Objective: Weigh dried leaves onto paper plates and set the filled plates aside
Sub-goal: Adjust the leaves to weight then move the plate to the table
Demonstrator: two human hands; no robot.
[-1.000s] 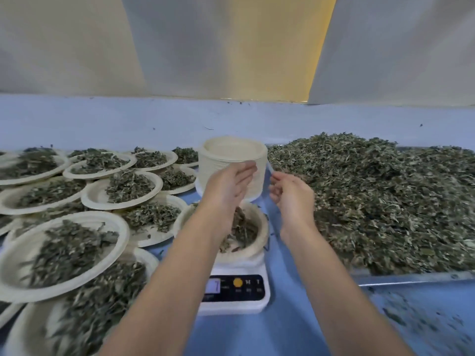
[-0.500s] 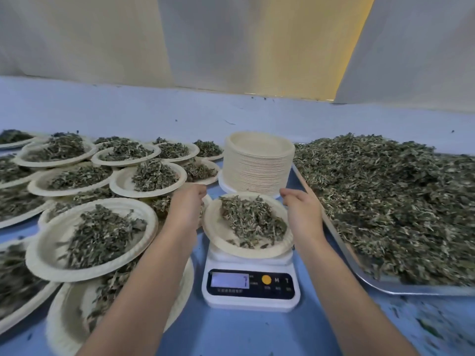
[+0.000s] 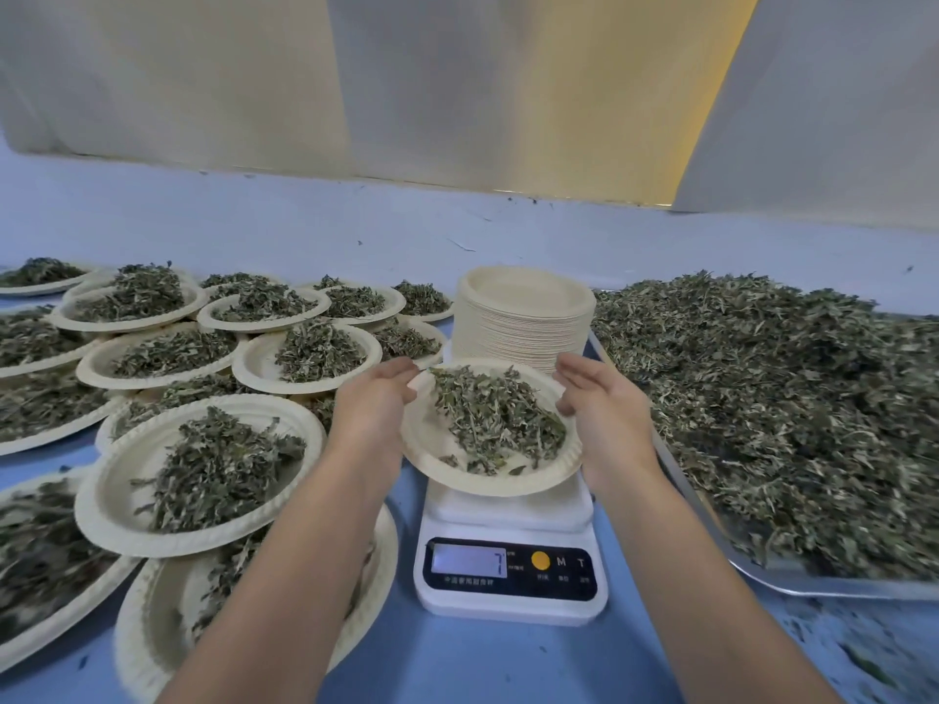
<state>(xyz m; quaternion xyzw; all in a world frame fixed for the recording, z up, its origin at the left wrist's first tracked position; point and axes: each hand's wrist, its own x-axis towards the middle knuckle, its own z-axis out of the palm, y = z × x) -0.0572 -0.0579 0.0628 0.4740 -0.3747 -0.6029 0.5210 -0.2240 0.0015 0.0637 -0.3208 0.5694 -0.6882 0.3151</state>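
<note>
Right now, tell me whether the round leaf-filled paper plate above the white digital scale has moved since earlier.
Yes. The left hand and right hand have raised the paper plate off the white digital scale's platform, tilting it.

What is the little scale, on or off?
On. The scale has a lit screen showing what looks like a 7. The left hand and right hand hold the plate of leaves above it.

Leftmost filled plates (image 3: 66, 622) partly off-frame.

Blue tabletop (image 3: 457, 663), pale curtain panels (image 3: 167, 78) hanging along its far edge
</note>
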